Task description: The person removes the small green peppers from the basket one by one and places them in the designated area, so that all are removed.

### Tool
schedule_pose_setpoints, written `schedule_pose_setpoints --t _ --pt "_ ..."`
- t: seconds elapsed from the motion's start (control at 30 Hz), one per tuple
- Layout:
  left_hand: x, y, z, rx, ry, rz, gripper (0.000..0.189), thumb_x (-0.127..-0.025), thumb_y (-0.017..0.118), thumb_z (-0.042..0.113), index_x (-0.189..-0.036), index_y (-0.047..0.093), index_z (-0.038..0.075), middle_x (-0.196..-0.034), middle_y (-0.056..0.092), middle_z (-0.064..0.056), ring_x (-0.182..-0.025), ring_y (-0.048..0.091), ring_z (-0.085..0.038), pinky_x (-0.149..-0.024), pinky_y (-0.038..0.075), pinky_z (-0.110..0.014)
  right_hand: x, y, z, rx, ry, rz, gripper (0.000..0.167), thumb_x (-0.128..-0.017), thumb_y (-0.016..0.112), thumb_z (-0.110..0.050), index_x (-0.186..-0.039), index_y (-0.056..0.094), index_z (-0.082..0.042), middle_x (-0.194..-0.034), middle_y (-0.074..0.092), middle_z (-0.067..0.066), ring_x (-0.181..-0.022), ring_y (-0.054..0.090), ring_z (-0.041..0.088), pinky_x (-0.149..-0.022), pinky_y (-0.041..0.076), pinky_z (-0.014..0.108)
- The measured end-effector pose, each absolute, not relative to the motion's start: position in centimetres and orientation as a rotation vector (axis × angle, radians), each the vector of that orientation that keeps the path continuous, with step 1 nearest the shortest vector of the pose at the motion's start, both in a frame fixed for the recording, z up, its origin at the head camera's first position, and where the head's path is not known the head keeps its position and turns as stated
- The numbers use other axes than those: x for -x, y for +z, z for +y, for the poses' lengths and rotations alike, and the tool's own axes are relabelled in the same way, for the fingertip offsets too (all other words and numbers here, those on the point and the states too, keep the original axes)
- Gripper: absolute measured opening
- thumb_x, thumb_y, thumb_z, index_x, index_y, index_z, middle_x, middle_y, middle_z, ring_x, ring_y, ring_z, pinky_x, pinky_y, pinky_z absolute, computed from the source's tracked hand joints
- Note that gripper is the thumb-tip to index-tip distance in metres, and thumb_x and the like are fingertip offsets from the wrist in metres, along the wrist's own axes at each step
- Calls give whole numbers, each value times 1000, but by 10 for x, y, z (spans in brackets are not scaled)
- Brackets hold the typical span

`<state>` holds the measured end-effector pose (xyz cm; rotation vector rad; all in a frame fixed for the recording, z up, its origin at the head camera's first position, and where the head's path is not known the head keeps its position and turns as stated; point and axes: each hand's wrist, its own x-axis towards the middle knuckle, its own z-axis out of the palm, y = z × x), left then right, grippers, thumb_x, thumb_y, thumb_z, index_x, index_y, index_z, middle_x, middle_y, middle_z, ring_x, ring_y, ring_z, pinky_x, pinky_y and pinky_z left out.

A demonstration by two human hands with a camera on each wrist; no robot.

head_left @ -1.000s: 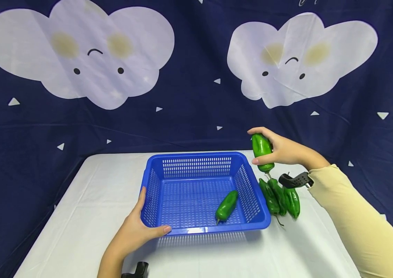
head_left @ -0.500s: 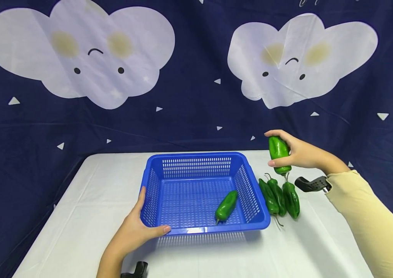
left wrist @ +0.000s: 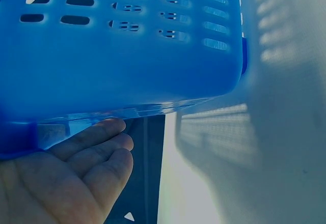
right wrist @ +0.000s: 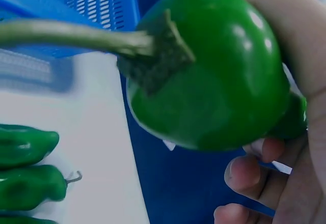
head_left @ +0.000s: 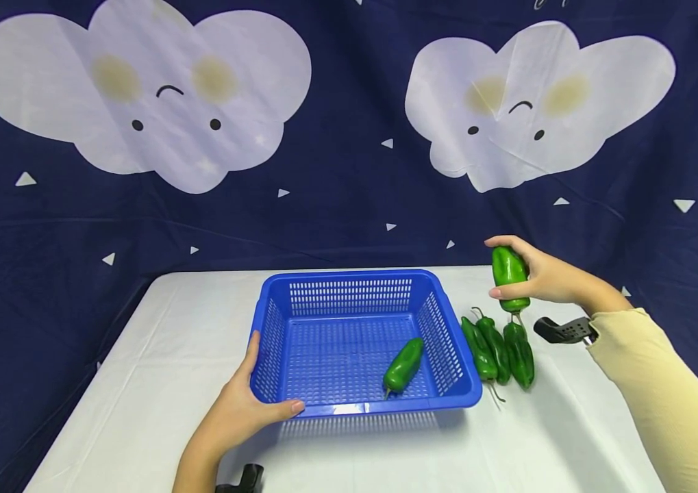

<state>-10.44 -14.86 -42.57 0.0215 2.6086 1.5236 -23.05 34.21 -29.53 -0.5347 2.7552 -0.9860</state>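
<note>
A blue plastic basket [head_left: 349, 409] with slotted walls is tilted up at its near side above the white table. My left hand [head_left: 234, 404] grips its near left corner, thumb over the front rim and fingers along the left side; the left wrist view shows the fingers [left wrist: 109, 155] below the rim. One green pepper [head_left: 403, 366] lies inside, toward the right. My right hand [head_left: 549, 274] holds another green pepper [head_left: 509, 274] in the air, stem down, between thumb and fingers. Right below it, 3 green peppers [head_left: 493, 349] lie side by side on the table.
White cloth covers the table [head_left: 157, 356]. Behind it hangs a dark blue curtain [head_left: 349, 171] with white clouds and small triangles. The loose peppers lie close against the basket's right side.
My right hand has moved to the right with the pepper, away from the basket and over the rightmost loose pepper. The left hand and basket stay where they were.
</note>
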Motion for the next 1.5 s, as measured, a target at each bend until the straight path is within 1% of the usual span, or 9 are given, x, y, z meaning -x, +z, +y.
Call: schedule_pose_setpoints --t 0.2,0.37,0.53,0.7,0.87,1.1,1.37,1.43,1.5 --pt "104 -425 -148 -18 1520 2614 137 -65 90 48 -159 -9 34 -166 13 -18 -148 25 -44 -114 29 -66 231 -310 350 494 -1016 2711 89 -83 81 -20 -152 24 -21 -109 46 20 -86 56 26 -68 57 33" --pt "103 -425 -149 -22 1519 2620 137 -65 90 49 -159 -9 33 -166 14 -19 -147 27 -44 -114 29 -65 232 -330 356 505 -936 2736 89 -81 83 -24 -151 27 -18 -104 51 17 -84 55 22 -68 53 30" --pt "103 -426 -149 -39 1535 2614 137 -66 90 47 -159 -9 33 -166 13 -19 -148 26 -43 -115 28 -64 233 -354 362 504 -878 2720 90 -79 84 -27 -150 29 -12 -104 55 16 -85 57 21 -72 52 28" --pt "103 -427 -149 -37 1544 2608 137 -66 90 46 -159 -9 33 -166 13 -18 -148 26 -42 -115 28 -64 232 -373 368 477 -820 2690 90 -79 83 -30 -148 29 -10 -107 54 15 -87 56 20 -75 50 30" --pt "103 -427 -149 -31 1539 2609 137 -66 90 46 -159 -9 33 -166 14 -18 -149 26 -42 -116 28 -64 232 -388 370 476 -783 2667 90 -77 84 -30 -147 30 -9 -106 56 14 -88 56 19 -79 50 32" --pt "103 -427 -149 -30 1532 2610 136 -66 90 46 -159 -9 33 -166 14 -17 -149 25 -42 -116 27 -64 233 -401 370 469 -675 2701 91 -74 86 -37 -144 35 -10 -105 59 11 -90 57 19 -80 49 35" --pt "103 -427 -149 -29 1521 2620 136 -66 90 48 -159 -9 34 -166 14 -17 -149 25 -42 -115 27 -65 232 -405 370 454 -612 2716 90 -75 84 -41 -145 36 -11 -102 60 10 -89 57 19 -79 48 36" --pt "103 -427 -149 -28 1521 2620 136 -66 90 48 -159 -9 34 -166 15 -17 -149 25 -42 -115 27 -65 231 -405 369 467 -574 2735 89 -76 83 -44 -145 36 -11 -104 60 10 -90 57 20 -81 48 39" --pt "103 -427 -149 -27 1519 2622 136 -66 90 48 -159 -8 34 -166 15 -18 -149 25 -42 -115 27 -65 230 -404 369 486 -531 2761 89 -77 82 -47 -145 37 -12 -109 61 13 -93 58 23 -85 50 45"
